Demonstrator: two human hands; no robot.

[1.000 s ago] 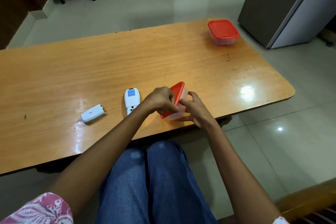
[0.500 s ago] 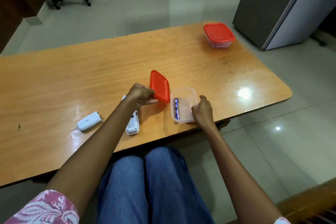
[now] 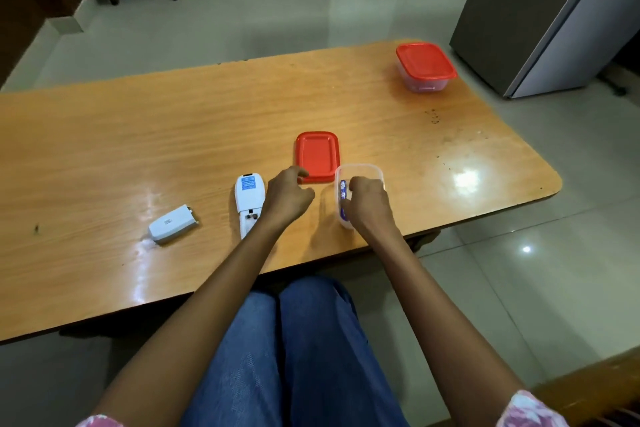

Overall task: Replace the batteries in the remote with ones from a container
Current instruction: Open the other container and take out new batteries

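Reaching into clear rectangular plastic container [image 3: 360, 172], right hand [image 3: 367, 204] curls over small blue cylindrical batteries [image 3: 343, 189], grasp undeterminable; light, smooth, roll-prone: pinch mid-barrel.

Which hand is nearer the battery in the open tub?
Right. The right hand is in the tub, beside the battery; the left hand rests outside, by the lid.

The red lid [image 3: 318, 156], lifted off a second ago, now lies flat on the table [image 3: 138, 135] beyond the left hand [image 3: 285, 199], while the right hand [image 3: 367, 204] reaches into the opened container [image 3: 375, 172] over a battery [image 3: 343, 189].
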